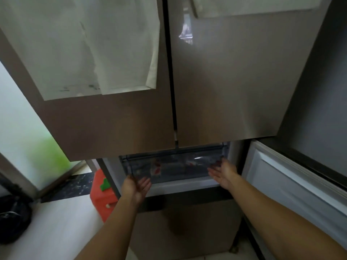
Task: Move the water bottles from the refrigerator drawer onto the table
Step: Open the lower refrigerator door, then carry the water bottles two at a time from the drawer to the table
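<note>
A clear plastic refrigerator drawer point(174, 177) shows below the two closed upper doors. Through its front I make out water bottles point(156, 168) with red and white labels, blurred by the plastic. My left hand point(135, 185) is at the drawer's front left corner, palm turned inward, fingers fairly straight and touching the front. My right hand point(223, 174) reaches the drawer's right front corner, fingers extended against the plastic. Neither hand holds a bottle.
The lower right refrigerator door point(293, 184) stands swung open on my right. A red container with a green patch point(102, 192) sits on the floor at the left. A black object point(13, 220) lies further left near a frosted glass door point(20, 139).
</note>
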A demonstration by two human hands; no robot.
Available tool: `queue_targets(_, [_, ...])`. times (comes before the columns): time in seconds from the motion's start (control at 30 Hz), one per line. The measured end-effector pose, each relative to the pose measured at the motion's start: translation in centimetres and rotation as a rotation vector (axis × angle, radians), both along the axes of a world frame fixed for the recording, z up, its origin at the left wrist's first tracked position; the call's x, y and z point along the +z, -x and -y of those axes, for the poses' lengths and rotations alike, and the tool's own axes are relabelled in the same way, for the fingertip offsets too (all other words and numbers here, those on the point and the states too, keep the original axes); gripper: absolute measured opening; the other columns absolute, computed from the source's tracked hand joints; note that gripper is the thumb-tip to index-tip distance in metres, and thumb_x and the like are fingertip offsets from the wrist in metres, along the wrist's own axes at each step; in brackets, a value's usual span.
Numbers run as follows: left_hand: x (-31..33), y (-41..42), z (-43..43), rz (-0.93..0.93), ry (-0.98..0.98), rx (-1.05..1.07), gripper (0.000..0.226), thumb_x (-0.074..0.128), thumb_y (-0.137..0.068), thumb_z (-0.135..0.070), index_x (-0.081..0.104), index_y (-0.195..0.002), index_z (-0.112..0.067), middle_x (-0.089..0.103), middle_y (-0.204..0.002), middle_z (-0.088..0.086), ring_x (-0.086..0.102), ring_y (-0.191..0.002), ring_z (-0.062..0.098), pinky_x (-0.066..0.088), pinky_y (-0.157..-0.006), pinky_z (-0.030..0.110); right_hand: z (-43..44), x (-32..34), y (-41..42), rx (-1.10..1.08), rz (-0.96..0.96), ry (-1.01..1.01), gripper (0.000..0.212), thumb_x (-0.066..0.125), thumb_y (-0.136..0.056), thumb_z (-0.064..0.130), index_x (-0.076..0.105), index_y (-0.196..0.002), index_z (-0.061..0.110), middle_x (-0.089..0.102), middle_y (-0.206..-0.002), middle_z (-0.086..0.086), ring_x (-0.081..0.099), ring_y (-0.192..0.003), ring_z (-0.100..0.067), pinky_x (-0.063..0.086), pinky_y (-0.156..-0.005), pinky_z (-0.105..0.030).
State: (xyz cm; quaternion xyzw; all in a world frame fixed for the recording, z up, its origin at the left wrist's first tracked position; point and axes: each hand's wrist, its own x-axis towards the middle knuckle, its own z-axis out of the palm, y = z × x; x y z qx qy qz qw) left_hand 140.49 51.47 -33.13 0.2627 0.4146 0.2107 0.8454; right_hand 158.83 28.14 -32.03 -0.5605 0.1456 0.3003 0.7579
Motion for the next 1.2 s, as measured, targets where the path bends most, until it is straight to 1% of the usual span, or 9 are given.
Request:
queue_targets(0.13, [-1.5,-2.9,-4.3,0.126,0.1,0.103,0.039,0.034,-0.101,-0.037,0.054,-0.097,-0.005,0.057,-0.097,0.018,0.058,-0.087,0.033,0.059,-0.06,0.044,-4.1,-2.2,-3.3,-0.133,-0.08,-0.21,0.032,0.044,-0.1,0.041,0.056,-0.106,0.013,0.062,-0.084,-0.014,0.062,-0.073,-0.028,0.053,-0.068,-0.041])
queue_targets(0.3, [-2.5,-5.2,-6.3,0.273,0.105,0.13,0.053,0.032,-0.1,-0.043,0.043,-0.135,-0.005,0.047,-0.135,0.021,0.05,-0.12,0.037,0.038,-0.104,0.051,-6.2,-3.7,-5.3,-0.218,-0.116,-0.468,0.039,0.048,-0.097,0.047,0.059,-0.101,0.01,0.062,-0.107,-0.019,0.061,-0.091,-0.032,0.047,-0.099,-0.046])
queue_targets(0.53, [-1.0,-5.2,-5.7,0.212,0.093,0.108,0.061,0.023,-0.1,-0.05,0.036,-0.14,-0.005,0.045,-0.134,0.018,0.043,-0.13,0.034,0.039,-0.105,0.044,-5.9,-2.3,-4.3,-0.206,-0.167,-0.465,0.041,0.045,-0.099,0.039,0.052,-0.127,0.01,0.06,-0.111,-0.014,0.059,-0.108,-0.031,0.039,-0.108,-0.043])
queue_targets(0.6, [-0.8,-4.6,-5.4,0.16,0.083,0.108,0.055,0.022,-0.101,-0.048,0.051,-0.112,-0.002,0.053,-0.111,0.018,0.056,-0.103,0.034,0.052,-0.084,0.046,-5.4,-1.8,-3.3,-0.217,-0.169,-0.421,0.034,0.044,-0.1,0.037,0.054,-0.121,0.012,0.061,-0.104,-0.013,0.061,-0.09,-0.028,0.045,-0.102,-0.041])
queue_targets(0.67, [-0.8,-3.6,-4.8,0.103,0.098,0.108,0.052,0.021,-0.102,-0.045,0.05,-0.094,-0.003,0.054,-0.098,0.018,0.057,-0.086,0.032,0.05,-0.087,0.048,-4.6,-1.9,-2.2,-0.211,-0.187,-0.359,0.037,0.04,-0.101,0.041,0.052,-0.117,0.01,0.061,-0.104,-0.014,0.06,-0.088,-0.028,0.048,-0.096,-0.044])
queue_targets(0.73, [-0.9,-2.4,-3.9,0.053,0.08,0.099,0.053,0.02,-0.102,-0.043,0.05,-0.112,-0.001,0.056,-0.111,0.02,0.057,-0.103,0.034,0.039,-0.106,0.049,-3.4,-2.1,-1.1,-0.194,-0.203,-0.305,0.045,0.034,-0.101,0.047,0.051,-0.122,0.01,0.061,-0.11,-0.014,0.061,-0.102,-0.029,0.048,-0.094,-0.044])
queue_targets(0.83, [-0.2,-0.2,-1.9,0.006,0.075,0.104,0.057,0.017,-0.102,-0.039,0.036,-0.139,0.0,0.046,-0.138,0.021,0.047,-0.127,0.037,0.039,-0.106,0.047,-1.6,-2.3,0.9,-0.197,-0.219,-0.252,0.044,0.031,-0.101,0.051,0.051,-0.118,0.015,0.065,-0.104,-0.011,0.065,-0.095,-0.027,0.051,-0.08,-0.043])
queue_targets(0.97, [0.5,3.0,1.1,-0.053,0.078,0.118,0.055,0.017,-0.101,-0.036,0.041,-0.134,0.001,0.047,-0.138,0.026,0.048,-0.125,0.039,0.041,-0.101,0.046,1.1,-1.6,4.2,-0.199,-0.272,-0.256,0.048,0.025,-0.101,0.052,0.049,-0.086,0.013,0.062,-0.087,-0.01,0.063,-0.083,-0.024,0.047,-0.073,-0.038])
queue_targets(1.2, [1.6,8.6,6.6,-0.107,0.091,0.107,0.06,0.016,-0.101,-0.042,0.048,-0.108,0.008,0.049,-0.129,0.031,0.049,-0.123,0.043,0.038,-0.108,0.049,6.4,-1.4,9.5,-0.113,-0.291,-0.214,0.032,0.03,-0.102,0.04,0.048,-0.091,0.015,0.068,-0.094,-0.016,0.065,-0.085,-0.029,0.048,-0.07,-0.036])
